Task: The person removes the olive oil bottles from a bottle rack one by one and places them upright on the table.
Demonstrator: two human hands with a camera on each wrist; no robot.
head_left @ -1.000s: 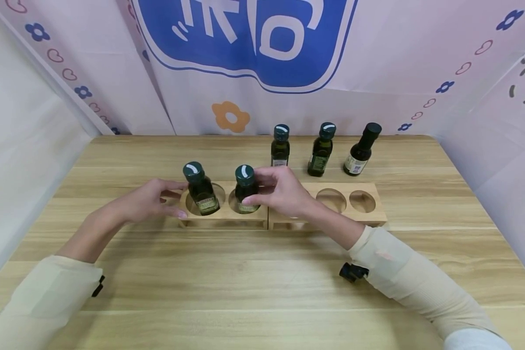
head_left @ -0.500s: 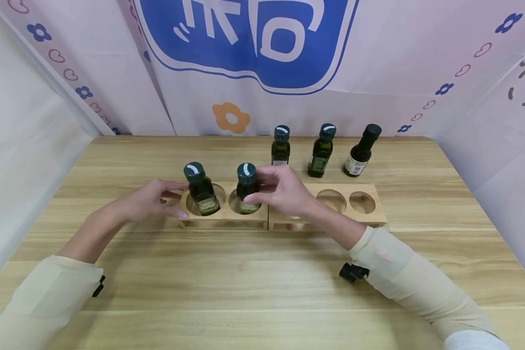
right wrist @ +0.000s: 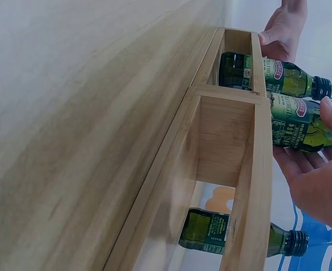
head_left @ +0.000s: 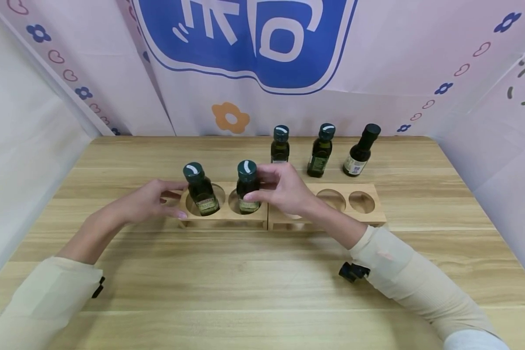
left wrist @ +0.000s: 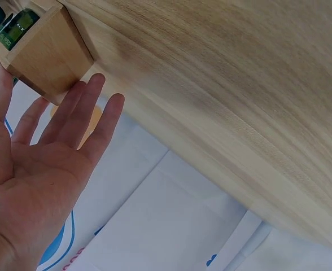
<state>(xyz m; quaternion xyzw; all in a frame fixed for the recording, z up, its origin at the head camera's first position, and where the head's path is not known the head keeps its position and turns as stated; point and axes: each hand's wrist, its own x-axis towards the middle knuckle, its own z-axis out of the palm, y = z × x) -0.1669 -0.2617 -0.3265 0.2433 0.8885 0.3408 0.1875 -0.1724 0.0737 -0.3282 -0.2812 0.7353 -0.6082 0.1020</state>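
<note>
My right hand (head_left: 286, 190) holds a small dark green olive oil bottle (head_left: 247, 187) between thumb and fingers, at the second hole of the left wooden rack (head_left: 224, 224). How deep its base sits is hidden. In the right wrist view the held bottle (right wrist: 298, 121) shows a green label. Another olive oil bottle (head_left: 203, 194) leans slightly in the first hole. My left hand (head_left: 146, 200) grips the rack's left end loosely, thumb at the front corner and index finger at the back. In the left wrist view the other fingers (left wrist: 87, 107) extend along the end face.
A second wooden rack (head_left: 367, 187) abuts the first on the right, with round holes; my right hand covers part of it. Behind stand two more green-capped bottles (head_left: 280, 146) (head_left: 319, 153) and a long-necked dark bottle (head_left: 359, 153). A printed cloth (head_left: 192, 107) hangs behind the table (head_left: 227, 287).
The bottle in my right hand has shifted slightly up and to the right, its cap now a little higher. My left hand and the other bottles look unmoved.
</note>
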